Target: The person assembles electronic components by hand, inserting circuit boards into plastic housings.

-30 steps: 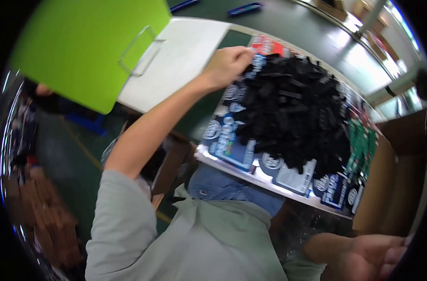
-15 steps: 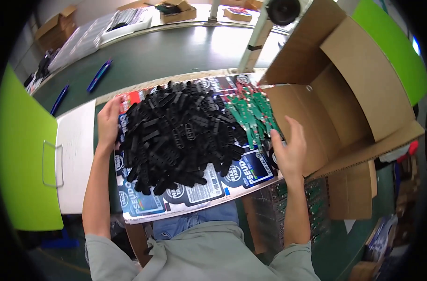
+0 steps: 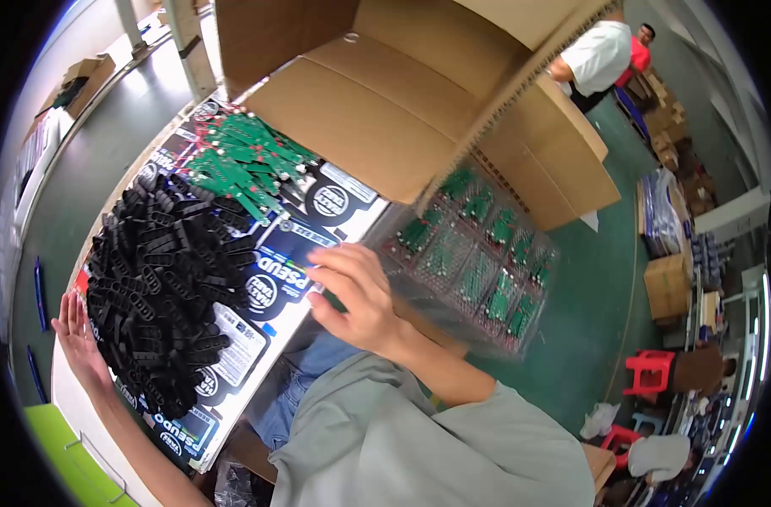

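Observation:
A heap of black slotted plastic parts (image 3: 161,287) covers much of a printed sheet (image 3: 267,334) in front of me. Beside the heap, at the sheet's far end, lies a loose pile of narrow green circuit boards (image 3: 246,156) with bits of red on them. My left hand (image 3: 81,346) is at the sheet's left edge, next to the heap, fingers straight and nothing in its grasp. Over the sheet's near right edge hovers my right hand (image 3: 356,296), its fingers apart and slightly bent, also with nothing visible in it.
A large cardboard box (image 3: 360,110) lies open toward the sheet. Below it, clear divided packaging (image 3: 478,262) holds more green boards. Blue pens (image 3: 39,296) lie at the far left, near a lime-green panel (image 3: 73,460). Other people and a red stool (image 3: 650,372) are off to the right.
The view has swung to the right, bringing the packed boards and the room into sight. My right hand has come away from the circuit boards toward the sheet's near edge; my left-hand fingers have straightened.

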The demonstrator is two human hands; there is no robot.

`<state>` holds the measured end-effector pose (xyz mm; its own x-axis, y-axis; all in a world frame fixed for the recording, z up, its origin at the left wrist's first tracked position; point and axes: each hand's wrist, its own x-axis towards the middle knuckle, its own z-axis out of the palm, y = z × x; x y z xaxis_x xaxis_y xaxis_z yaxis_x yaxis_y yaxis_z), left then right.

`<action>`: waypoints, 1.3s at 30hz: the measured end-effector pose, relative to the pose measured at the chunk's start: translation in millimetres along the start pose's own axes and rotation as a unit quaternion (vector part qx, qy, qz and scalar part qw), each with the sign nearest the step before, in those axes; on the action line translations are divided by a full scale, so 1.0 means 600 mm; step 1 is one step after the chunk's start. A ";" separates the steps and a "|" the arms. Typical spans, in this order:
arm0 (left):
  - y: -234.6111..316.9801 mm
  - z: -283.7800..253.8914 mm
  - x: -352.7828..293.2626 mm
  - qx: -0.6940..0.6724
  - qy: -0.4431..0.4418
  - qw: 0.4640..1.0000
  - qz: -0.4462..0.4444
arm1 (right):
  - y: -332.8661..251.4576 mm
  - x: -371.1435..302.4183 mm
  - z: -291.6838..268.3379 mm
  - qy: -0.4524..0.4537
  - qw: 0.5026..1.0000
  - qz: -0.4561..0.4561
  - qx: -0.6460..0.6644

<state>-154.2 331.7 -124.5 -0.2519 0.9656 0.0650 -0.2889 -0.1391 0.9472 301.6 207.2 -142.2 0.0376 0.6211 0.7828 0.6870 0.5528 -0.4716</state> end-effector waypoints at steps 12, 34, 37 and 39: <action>0.005 -0.004 -0.015 0.031 0.016 0.999 -0.012 | 0.143 -0.292 -0.226 -0.075 0.882 0.387 -0.258; -0.040 -0.084 0.002 0.098 0.028 0.995 0.011 | 0.476 -0.190 -0.115 -0.524 0.749 -0.003 -0.405; -0.040 -0.054 -0.005 0.123 0.026 0.992 0.017 | 0.438 -0.155 -0.134 -0.543 0.736 0.016 -0.404; -0.039 -0.048 -0.010 0.114 0.017 0.993 0.025 | 0.437 -0.151 -0.134 -0.550 0.729 0.034 -0.406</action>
<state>-172.6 323.0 -156.2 -0.2936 0.9500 0.1061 -0.0590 -0.1288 0.9899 536.5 251.4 -304.2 -0.2060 0.9485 -0.2406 0.9308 0.2658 0.2510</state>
